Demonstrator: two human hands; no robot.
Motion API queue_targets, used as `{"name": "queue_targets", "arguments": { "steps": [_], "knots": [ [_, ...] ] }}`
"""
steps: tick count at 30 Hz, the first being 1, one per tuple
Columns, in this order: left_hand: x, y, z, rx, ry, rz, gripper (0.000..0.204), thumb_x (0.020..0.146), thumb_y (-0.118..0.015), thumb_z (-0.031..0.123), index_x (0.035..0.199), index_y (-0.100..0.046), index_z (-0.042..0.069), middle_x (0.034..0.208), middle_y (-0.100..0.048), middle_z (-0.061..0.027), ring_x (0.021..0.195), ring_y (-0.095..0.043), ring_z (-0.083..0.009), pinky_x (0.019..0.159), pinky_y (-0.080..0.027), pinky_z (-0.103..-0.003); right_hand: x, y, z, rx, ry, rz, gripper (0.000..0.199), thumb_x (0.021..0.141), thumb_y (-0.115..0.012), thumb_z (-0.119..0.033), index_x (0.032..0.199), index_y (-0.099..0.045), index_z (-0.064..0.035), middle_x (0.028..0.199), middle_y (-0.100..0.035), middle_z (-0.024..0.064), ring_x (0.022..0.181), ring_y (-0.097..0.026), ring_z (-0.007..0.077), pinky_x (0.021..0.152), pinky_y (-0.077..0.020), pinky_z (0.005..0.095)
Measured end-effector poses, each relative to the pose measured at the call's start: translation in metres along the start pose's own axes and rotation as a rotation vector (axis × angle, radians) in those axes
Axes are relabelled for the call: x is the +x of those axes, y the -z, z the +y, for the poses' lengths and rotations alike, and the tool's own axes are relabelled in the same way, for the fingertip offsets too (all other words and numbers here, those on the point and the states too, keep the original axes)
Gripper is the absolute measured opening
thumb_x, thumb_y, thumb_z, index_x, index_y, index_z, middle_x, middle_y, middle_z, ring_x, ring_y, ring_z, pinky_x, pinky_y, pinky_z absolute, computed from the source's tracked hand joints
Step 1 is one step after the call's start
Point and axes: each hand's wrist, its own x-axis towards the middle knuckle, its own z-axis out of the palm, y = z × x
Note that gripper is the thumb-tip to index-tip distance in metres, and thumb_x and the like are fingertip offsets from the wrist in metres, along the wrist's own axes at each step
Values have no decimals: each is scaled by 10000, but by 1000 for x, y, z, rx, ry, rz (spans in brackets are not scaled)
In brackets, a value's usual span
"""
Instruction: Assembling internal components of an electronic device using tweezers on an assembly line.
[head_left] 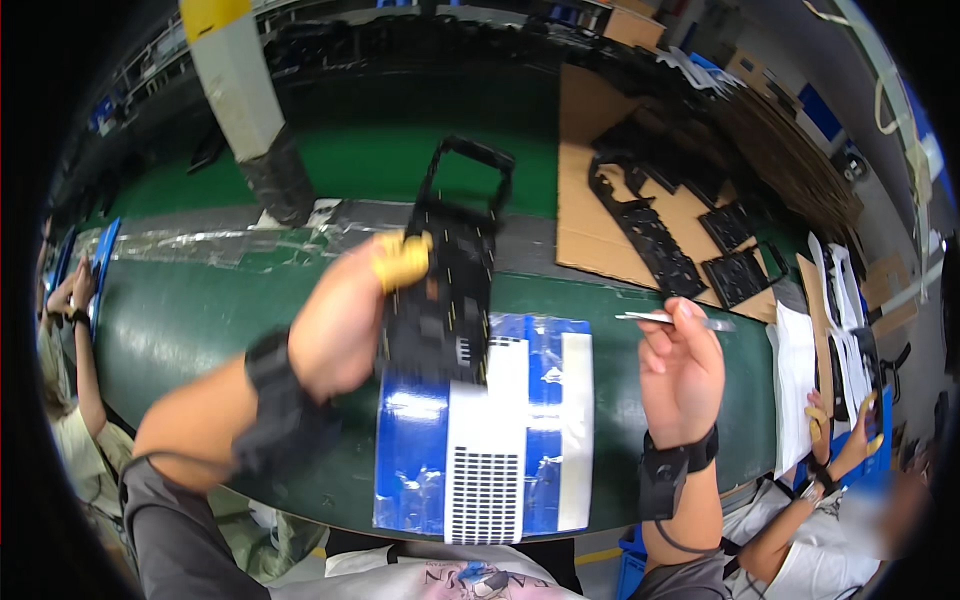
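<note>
step: you look to be mid-inspection of the black plastic frame [445,290] | left hand [340,325] grips it upright, above the blue-white sheet [485,430] | right hand [680,370] pinches a thin metal strip [675,320], right of the sheet | next: likely needs the strip aligned to the frame

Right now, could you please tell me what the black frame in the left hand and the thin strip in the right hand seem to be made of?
The black frame in the left hand looks like moulded plastic, matte, with open cut-outs and a thin looped top. The thin strip pinched by the right hand looks pale grey and faintly shiny, possibly metal or a film; it is too small to tell.
</note>
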Motion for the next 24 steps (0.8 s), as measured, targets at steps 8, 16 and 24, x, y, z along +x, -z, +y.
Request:
{"name": "queue_targets", "arguments": {
  "steps": [8, 16, 24],
  "knots": [
    [173, -23, 1, 1305, -953, 533, 260, 750, -577, 194, 869, -556, -37, 724, -585, -190, 662, -580, -297, 607, -455, -357, 19, 16, 6, 239, -244, -274, 87, 786, -537, -85, 827, -546, -10, 714, -591, 137, 524, -503, 122, 435, -346, 205],
    [200, -117, -69, 1513, -120, 125, 323, 657, -580, 272, 789, -617, -20, 835, -589, -213, 790, -577, -315, 710, -449, -358, 20, 22, -9, 421, -212, -662, 144, 789, -539, -92, 893, -533, 7, 840, -577, 214, 574, -538, 126, 501, -428, 186],
    [149, -31, -1, 1136, -532, 212, 50, 717, -536, 50, 683, -563, 24, 606, -511, 3, 566, -465, -76, 484, -374, -241, 14, 15, -9, 482, -163, -431, 144, 804, -498, -64, 921, -555, -3, 931, -563, 203, 723, -551, 161, 635, -444, 225]
  ]
}}
